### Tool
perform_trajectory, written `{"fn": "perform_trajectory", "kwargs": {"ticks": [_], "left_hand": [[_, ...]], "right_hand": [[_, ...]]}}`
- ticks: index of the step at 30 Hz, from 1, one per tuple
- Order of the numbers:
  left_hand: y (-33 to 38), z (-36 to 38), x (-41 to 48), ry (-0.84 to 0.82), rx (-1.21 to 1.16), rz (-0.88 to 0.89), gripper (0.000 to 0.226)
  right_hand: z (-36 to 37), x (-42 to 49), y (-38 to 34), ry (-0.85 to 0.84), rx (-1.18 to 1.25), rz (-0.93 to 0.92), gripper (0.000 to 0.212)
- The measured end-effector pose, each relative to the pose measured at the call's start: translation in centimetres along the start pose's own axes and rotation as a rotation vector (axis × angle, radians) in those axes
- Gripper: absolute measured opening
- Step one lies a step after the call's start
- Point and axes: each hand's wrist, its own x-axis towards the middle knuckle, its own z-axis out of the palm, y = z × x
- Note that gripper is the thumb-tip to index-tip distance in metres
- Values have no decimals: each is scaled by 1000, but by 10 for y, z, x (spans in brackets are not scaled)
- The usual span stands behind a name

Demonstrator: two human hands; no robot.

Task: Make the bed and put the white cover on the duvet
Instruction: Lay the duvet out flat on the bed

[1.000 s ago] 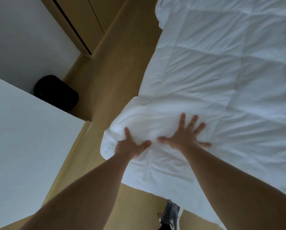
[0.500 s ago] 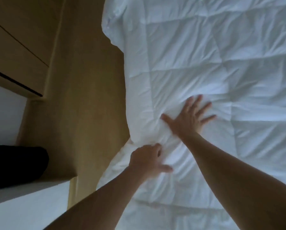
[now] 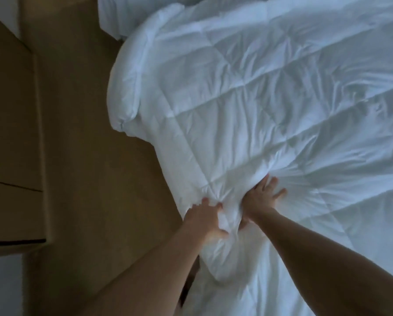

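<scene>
Bedroom scene seen from above: a quilted white duvet (image 3: pixel 270 99) lies spread across the right and upper part of the view, creased, its stitched squares plain in the dim light. Its left edge hangs over a tan floor (image 3: pixel 95 179), and the far left corner (image 3: pixel 124 87) is rolled over on itself into a thick pad.

Both bare arms reach in from the bottom of the frame to the duvet's near left edge. The person's left hand (image 3: pixel 203 221) grips a bunched fold of the duvet at that edge, thumb below and fingers (image 3: pixel 205 201) curled over the top, with the cloth gathered between them. Just beside it, the right hand (image 3: pixel 260 200) lies palm down on the duvet with its fingers (image 3: pixel 281 192) straight and spread apart; the tips of some slip under a raised ridge of cloth and cannot be seen. Creases fan out to the right from this hand.

A light brown wooden cabinet (image 3: pixel 10 133) stands at the left, apart from the duvet across the floor. More white bedding (image 3: pixel 113 17) shows at the top edge, too little of it to tell what it is
</scene>
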Motion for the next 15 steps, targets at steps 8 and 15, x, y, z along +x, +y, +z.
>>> {"fn": "perform_trajectory", "kwargs": {"ticks": [8,15], "left_hand": [[-52,-86,30,-57,-7,109,24],[-137,-248,81,181,570,201,32]], "right_hand": [[-9,6,-21,-54,-53,201,81],[-168,25,-84,-203,351,-149,31]]}}
